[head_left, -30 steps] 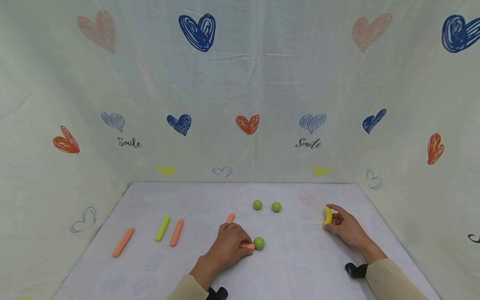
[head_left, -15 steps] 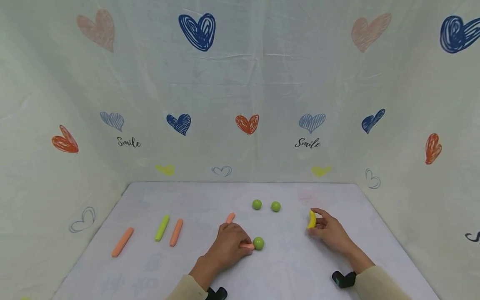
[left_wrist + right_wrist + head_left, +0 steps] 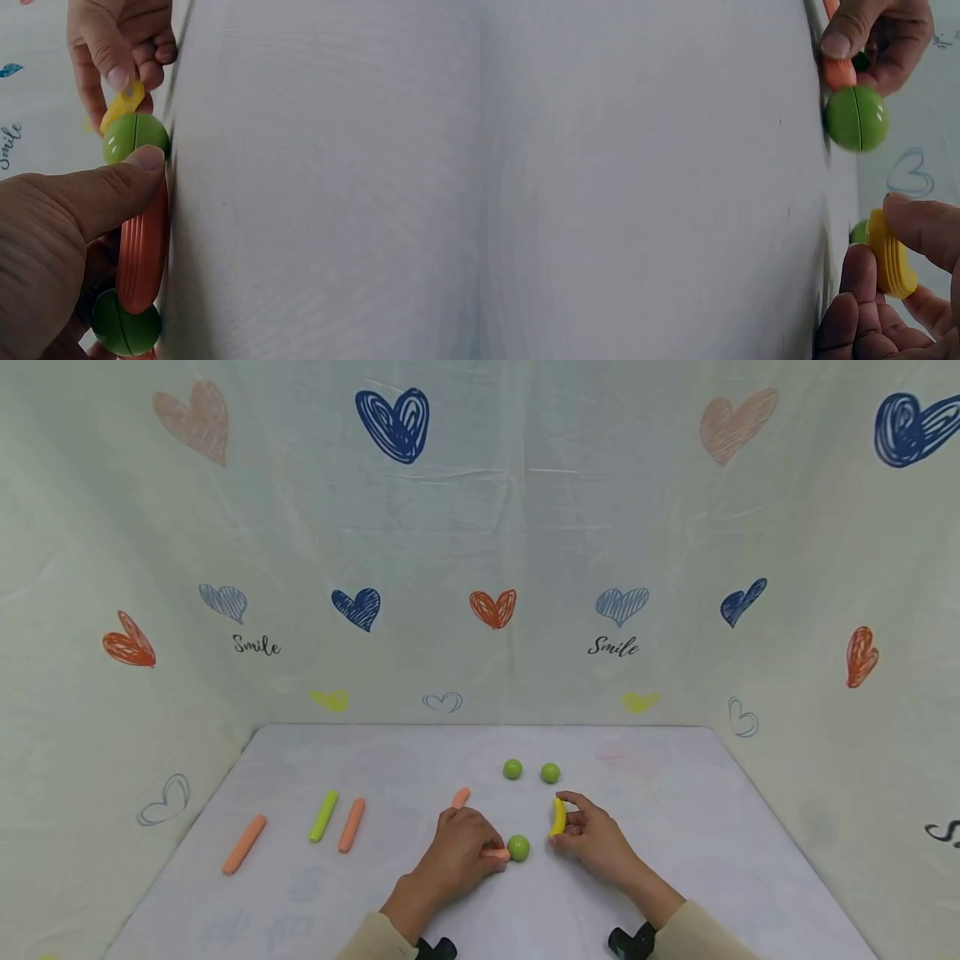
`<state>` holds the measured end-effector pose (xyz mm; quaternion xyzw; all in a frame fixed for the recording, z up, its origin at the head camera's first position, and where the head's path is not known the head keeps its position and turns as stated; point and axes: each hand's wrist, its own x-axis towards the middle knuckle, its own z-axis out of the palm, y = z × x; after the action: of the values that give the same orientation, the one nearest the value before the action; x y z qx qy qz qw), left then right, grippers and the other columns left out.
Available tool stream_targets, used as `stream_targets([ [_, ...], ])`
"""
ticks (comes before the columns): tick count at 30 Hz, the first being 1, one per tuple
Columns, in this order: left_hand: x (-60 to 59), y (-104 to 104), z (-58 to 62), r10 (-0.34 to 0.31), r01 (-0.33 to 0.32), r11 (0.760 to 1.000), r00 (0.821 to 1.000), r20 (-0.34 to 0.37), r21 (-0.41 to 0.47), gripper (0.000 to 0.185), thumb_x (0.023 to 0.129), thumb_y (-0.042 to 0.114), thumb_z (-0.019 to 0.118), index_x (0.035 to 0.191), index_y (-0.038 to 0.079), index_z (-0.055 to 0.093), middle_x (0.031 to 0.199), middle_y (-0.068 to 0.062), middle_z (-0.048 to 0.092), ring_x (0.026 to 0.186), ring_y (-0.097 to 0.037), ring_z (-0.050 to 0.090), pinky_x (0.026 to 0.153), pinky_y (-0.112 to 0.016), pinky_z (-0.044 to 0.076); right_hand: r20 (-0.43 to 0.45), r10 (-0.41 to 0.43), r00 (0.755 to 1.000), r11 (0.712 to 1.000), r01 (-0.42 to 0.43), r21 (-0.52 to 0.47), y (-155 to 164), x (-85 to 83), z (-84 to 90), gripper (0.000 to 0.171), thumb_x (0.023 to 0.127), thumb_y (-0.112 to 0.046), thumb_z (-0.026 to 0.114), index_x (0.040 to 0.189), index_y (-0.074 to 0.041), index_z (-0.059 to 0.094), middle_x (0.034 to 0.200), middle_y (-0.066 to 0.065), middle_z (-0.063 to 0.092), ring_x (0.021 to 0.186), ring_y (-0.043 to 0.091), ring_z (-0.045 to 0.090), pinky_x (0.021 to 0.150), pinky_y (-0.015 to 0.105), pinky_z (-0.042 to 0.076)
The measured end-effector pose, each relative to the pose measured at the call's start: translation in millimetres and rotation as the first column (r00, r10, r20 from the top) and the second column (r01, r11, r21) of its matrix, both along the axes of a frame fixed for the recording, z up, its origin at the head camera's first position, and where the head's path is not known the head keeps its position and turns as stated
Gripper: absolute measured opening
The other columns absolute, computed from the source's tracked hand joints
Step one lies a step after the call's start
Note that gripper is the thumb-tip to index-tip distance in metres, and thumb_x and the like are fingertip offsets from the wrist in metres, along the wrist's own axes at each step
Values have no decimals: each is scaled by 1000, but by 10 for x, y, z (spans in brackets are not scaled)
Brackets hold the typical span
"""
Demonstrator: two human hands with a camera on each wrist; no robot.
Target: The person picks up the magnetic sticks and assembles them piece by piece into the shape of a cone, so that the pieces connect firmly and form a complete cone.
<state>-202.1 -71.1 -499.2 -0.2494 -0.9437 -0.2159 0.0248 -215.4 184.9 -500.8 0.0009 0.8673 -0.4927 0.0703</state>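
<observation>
At the middle of the table my left hand [image 3: 459,852] holds a ridged orange stick [image 3: 142,255], thumb near its far end. A green ball [image 3: 518,847] sits at that end of the stick. Another green ball [image 3: 126,326] shows at the stick's near end in the left wrist view, hidden under the hand in the head view. My right hand [image 3: 596,839] pinches a short curved yellow stick [image 3: 558,818] between thumb and fingers, just right of the first ball. From behind the left hand an orange stick [image 3: 461,797] pokes out.
Farther back lie two loose green balls [image 3: 512,769]. To the left are a lime-green stick [image 3: 324,816], an orange stick [image 3: 352,825] and one more orange stick [image 3: 244,845]. A heart-printed curtain [image 3: 495,543] rises behind the white table [image 3: 637,927].
My right hand has carried the yellow stick leftward from the table's right side, close to the green ball. The left hand and the pieces around it have stayed in place.
</observation>
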Motion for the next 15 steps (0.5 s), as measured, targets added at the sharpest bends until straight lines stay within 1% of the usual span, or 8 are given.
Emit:
stream_targets([
  [4, 1, 25, 4, 4, -3, 1000, 1000, 9, -5, 14, 85, 36, 89, 92, 26, 81, 89, 21, 68, 106, -9, 59, 111, -58, 39, -18, 36, 999, 999, -37, -19, -133, 12, -18, 76, 81, -6, 87, 150, -9, 55, 108, 9, 72, 83, 15, 61, 64, 23, 50],
  [8, -4, 40, -19, 0, 0, 1000, 1000, -4, -2, 15, 85, 37, 89, 92, 25, 81, 89, 21, 68, 106, -9, 59, 111, -57, 39, -32, 69, 997, 998, -69, -13, -180, 22, -8, 76, 81, -7, 87, 149, -7, 54, 111, 12, 74, 85, 15, 65, 67, 24, 52],
  [15, -13, 36, -57, -17, 18, 1000, 999, -39, 14, 14, 86, 38, 88, 89, 26, 81, 87, 22, 68, 105, -9, 59, 110, -57, 37, -28, 112, 993, 994, -112, 4, -181, 27, 29, 71, 85, -10, 85, 149, -6, 55, 121, 17, 75, 95, 16, 70, 78, 33, 57],
])
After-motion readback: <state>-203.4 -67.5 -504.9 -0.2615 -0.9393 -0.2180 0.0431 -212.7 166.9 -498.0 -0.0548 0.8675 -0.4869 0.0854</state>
